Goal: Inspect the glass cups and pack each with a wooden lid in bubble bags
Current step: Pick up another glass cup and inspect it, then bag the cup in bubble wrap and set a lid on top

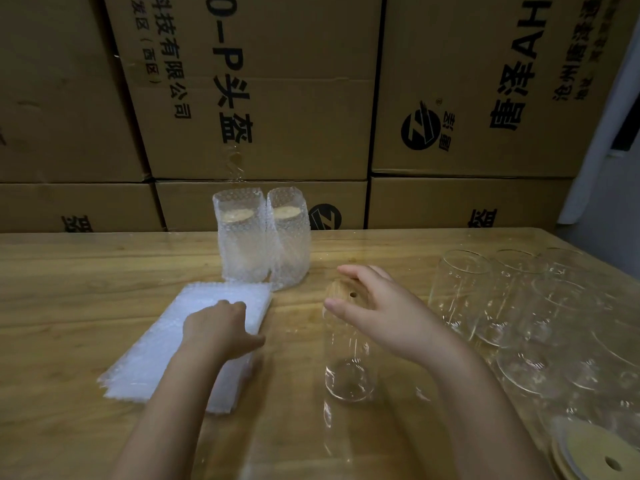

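Observation:
A clear glass cup (347, 362) stands upright mid-table with a round wooden lid (343, 293) on its mouth. My right hand (377, 306) grips that lid from the right, thumb near and fingers arched over the far edge. My left hand (221, 327) rests with curled fingers on a flat stack of bubble bags (166, 351) at the left; whether it pinches a bag I cannot tell. Two packed cups in bubble bags (242, 237) (290, 237) stand at the back, a wooden lid showing inside each.
Several bare glass cups (491, 296) crowd the right side of the wooden table (86, 271). Loose wooden lids (588, 455) lie at the bottom right corner. Stacked cardboard boxes (277, 98) wall off the table's far edge.

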